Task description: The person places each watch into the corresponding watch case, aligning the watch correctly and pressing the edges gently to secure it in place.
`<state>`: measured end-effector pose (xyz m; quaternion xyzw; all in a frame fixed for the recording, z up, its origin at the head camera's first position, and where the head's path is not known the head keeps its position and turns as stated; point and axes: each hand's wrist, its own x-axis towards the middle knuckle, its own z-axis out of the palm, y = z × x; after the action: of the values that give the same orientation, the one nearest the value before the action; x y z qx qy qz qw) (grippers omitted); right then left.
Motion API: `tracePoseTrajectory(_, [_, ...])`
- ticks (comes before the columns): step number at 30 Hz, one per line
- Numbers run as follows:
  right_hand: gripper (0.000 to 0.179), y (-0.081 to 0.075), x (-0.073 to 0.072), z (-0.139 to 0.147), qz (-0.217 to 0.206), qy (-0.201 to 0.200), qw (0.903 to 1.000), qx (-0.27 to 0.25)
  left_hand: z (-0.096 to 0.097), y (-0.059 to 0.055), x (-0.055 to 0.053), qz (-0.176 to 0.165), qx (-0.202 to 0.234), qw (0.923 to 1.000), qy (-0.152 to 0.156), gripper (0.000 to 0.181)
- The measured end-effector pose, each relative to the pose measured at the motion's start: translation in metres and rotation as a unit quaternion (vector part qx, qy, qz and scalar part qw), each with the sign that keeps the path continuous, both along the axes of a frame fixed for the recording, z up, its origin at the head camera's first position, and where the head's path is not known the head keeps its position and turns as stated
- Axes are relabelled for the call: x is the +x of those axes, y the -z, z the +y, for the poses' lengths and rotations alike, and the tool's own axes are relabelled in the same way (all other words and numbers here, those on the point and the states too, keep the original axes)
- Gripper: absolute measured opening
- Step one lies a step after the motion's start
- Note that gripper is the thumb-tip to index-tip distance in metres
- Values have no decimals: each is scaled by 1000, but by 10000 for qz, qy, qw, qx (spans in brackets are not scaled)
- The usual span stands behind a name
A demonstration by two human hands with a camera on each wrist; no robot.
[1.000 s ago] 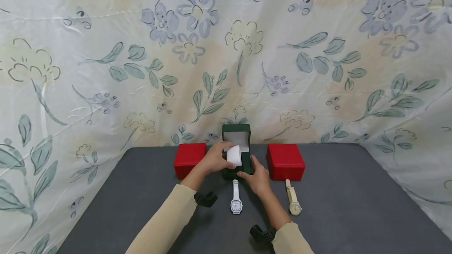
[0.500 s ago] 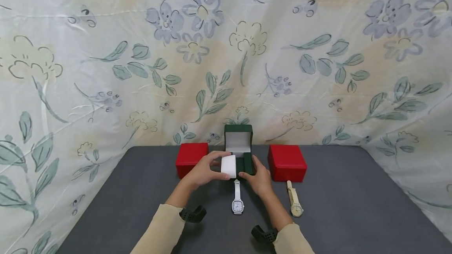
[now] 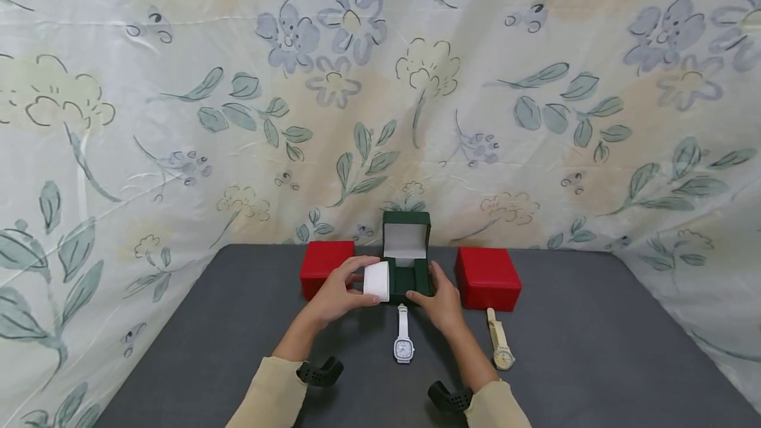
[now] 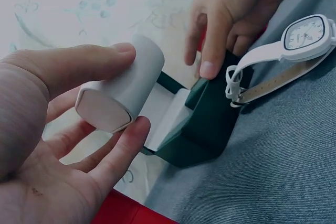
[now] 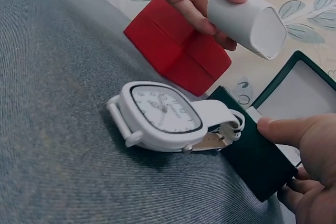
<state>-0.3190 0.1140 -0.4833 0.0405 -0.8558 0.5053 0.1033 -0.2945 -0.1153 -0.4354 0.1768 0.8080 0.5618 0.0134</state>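
A white watch cushion (image 3: pixel 376 281) is held between the thumb and fingers of my left hand (image 3: pixel 336 290), just left of the green watch box (image 3: pixel 407 218). In the left wrist view the cushion (image 4: pixel 126 87) hangs in the air, apart from the box. The box stands with its lid up, showing a pale lining and green inner slots. My right hand (image 3: pixel 444 302) grips its right front corner, the thumb (image 5: pixel 283 129) on the front edge and the fingers round the side. A white wristwatch (image 3: pixel 403 347) lies in front of the box, dial up, strap toward it.
Red boxes stand on either side, one at the left (image 3: pixel 324 257) behind my left hand, one at the right (image 3: pixel 489 277). A cream wristwatch (image 3: pixel 501 349) lies in front of the right one. A floral cloth (image 3: pixel 368 111) hangs behind the grey table (image 3: pixel 571 349).
My left hand has drawn the white watch cushion up out of the green box and moved it left. The right hand has kept its grip on the box. The head view has shifted slightly.
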Motion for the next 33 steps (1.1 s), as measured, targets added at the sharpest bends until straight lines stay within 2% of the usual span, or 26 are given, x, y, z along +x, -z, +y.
tracePoseTrajectory(9, [80, -24, 6, 11, 195, -100, 9995, -214, 4, -6, 1, 35, -64, 10000, 45, 67])
tracePoseTrajectory(14, [77, -27, 16, 18, 133, -315, 9993, -119, 5, -8, 1, -45, -94, 9999, 73, 69])
tracePoseTrajectory(20, [69, -19, 26, 22, 204, -592, 9980, 27, 8, -32, 20, -115, -146, 9998, 114, 67])
tracePoseTrajectory(22, [65, -18, 30, 22, 244, -690, 9973, 49, 8, -36, 24, -99, -117, 9998, 129, 66])
tracePoseTrajectory(26, [51, -18, 34, 20, 425, -754, 9961, 145, 9, -33, 21, -66, -106, 9997, 208, 66])
tracePoseTrajectory(30, [40, -19, 37, 18, 470, -756, 9955, 311, 10, -18, 12, -38, -136, 9998, 142, 69])
tracePoseTrajectory(33, [38, -17, 38, 19, 349, -1017, 9926, 562, 8, -7, 6, -26, -154, 9999, -7, 72])
